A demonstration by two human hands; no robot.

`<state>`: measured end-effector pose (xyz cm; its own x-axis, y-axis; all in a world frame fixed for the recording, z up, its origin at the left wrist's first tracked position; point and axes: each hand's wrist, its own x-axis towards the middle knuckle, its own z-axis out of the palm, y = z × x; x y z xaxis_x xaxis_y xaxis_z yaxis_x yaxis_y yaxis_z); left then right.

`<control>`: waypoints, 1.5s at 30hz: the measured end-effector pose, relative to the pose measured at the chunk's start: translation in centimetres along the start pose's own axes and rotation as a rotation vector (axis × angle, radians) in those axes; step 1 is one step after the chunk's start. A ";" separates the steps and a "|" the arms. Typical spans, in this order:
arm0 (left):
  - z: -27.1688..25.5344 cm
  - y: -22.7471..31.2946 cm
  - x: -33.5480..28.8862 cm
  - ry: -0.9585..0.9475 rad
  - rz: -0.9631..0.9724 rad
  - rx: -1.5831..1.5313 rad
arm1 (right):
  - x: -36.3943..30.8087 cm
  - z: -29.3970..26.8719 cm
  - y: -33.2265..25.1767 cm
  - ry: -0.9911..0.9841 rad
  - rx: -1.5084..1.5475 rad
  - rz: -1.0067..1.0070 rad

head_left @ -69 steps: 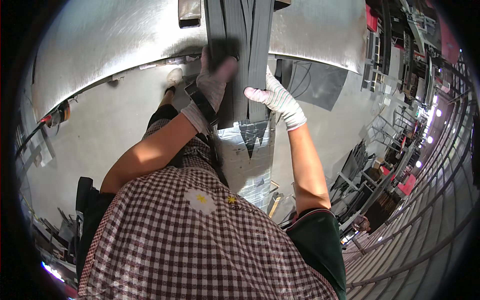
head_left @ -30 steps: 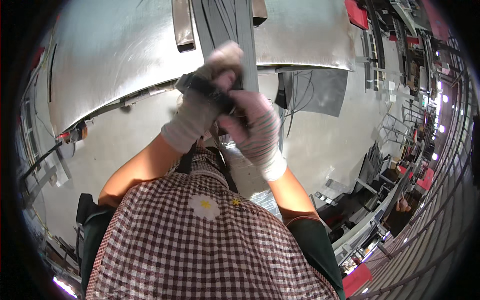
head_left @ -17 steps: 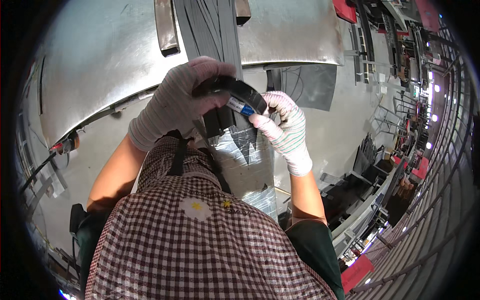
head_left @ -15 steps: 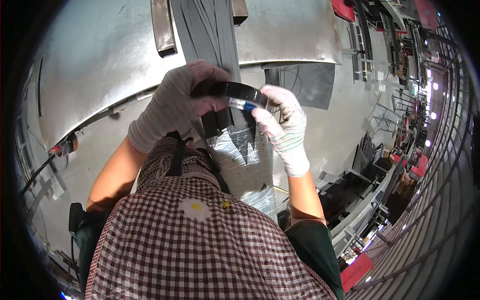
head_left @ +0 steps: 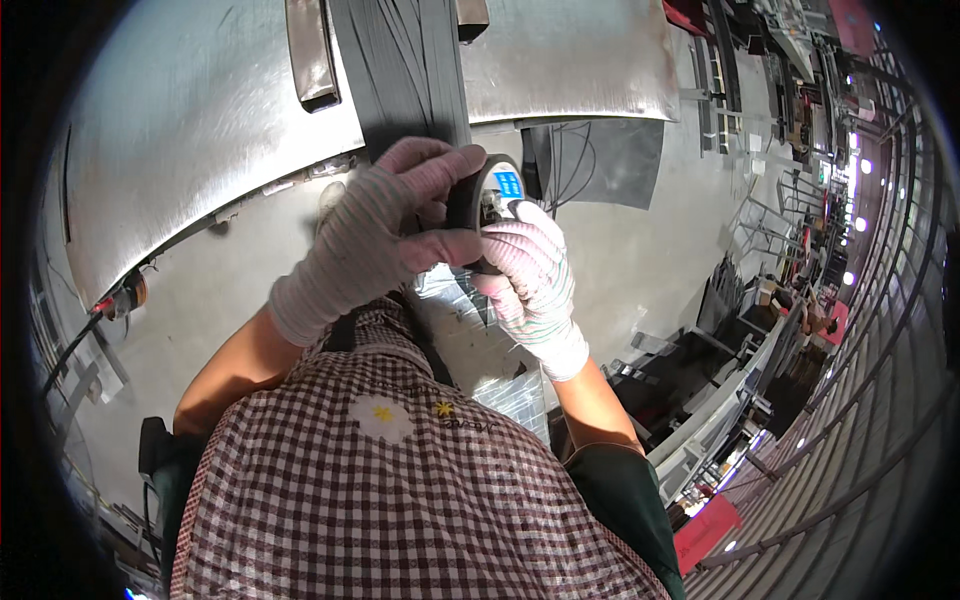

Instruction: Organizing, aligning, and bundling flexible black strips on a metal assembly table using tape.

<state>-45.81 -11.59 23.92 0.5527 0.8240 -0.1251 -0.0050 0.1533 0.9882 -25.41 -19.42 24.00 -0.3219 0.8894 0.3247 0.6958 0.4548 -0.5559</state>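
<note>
The black tape roll (head_left: pixel 463 207) is up in the air at about 12 o'clock from the wearer's chest, tipped so that its core, with a blue-and-white label (head_left: pixel 508 184), shows on the 2 o'clock side. From where I stand I'd judge it light and fairly firm, hard to break, the outer face perhaps a bit slick; spanning its width with thumb and fingers looks the surest grip, better than poking at the core. Of the two hands, the left hand (head_left: pixel 375 225) does just that from 9 o'clock, half open in a wide C, fingers over the top and thumb below, with the roll between them. The right hand (head_left: pixel 530 272) sits at 5 o'clock, fingers bunched close against the lower rim; whether it pinches a tape edge I can't tell. Both wear striped knit gloves, the left forearm coming up from 8 o'clock, the right from 5, elbows bent. Beyond the roll, at 11 o'clock, a bundle of grey strips (head_left: pixel 400 70) runs away over the metal counter (head_left: pixel 220 100), with a square metal tube (head_left: pixel 312 55) just beside it on the 10 o'clock side.
</note>
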 end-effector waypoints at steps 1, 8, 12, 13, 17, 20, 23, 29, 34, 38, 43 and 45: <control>0.3 -0.7 -0.2 0.004 -0.002 -0.002 | 0.0 -0.1 -0.1 -0.004 0.002 -0.001; 0.8 -1.9 -1.8 0.152 0.255 0.116 | -0.3 -0.2 -0.1 -0.048 -0.049 -0.021; 0.6 -2.1 -2.2 0.200 0.197 -0.204 | -0.2 0.0 -0.1 -0.075 -0.031 -0.023; 0.6 -2.0 -2.1 0.221 0.153 -0.365 | -0.1 0.0 0.0 -0.078 -0.028 -0.025; -0.3 -2.1 -1.7 0.208 0.072 -0.249 | 0.6 -0.2 0.6 -0.152 -0.058 -0.081; -0.7 -3.3 -2.0 0.195 0.067 -0.210 | 1.4 -0.1 0.7 -0.239 -0.047 -0.114; -0.6 -4.0 -3.7 0.257 0.077 0.109 | 3.3 -0.7 0.2 -0.346 0.003 -0.124; -4.3 -9.9 -7.8 0.618 -0.385 -0.319 | 7.4 -1.9 5.7 -0.368 -0.196 0.058; -2.5 -20.1 -1.0 0.611 -0.671 -0.439 | 3.5 5.0 12.8 -0.343 0.061 0.582; -1.2 -23.5 0.7 0.522 -0.611 -0.748 | 2.2 6.3 9.9 0.070 -0.182 0.377; -1.9 -26.0 1.4 0.080 -0.268 -0.894 | 2.5 9.8 1.3 -0.199 -0.337 0.405; -2.0 -27.4 2.2 -0.009 -0.251 -0.676 | 1.9 12.2 2.2 -0.217 -0.358 0.486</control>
<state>-46.16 -12.91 -3.58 0.6113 0.7157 -0.3378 -0.3900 0.6439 0.6583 -32.35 -16.11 14.07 -0.0119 0.9965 -0.0831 0.9542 -0.0136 -0.2989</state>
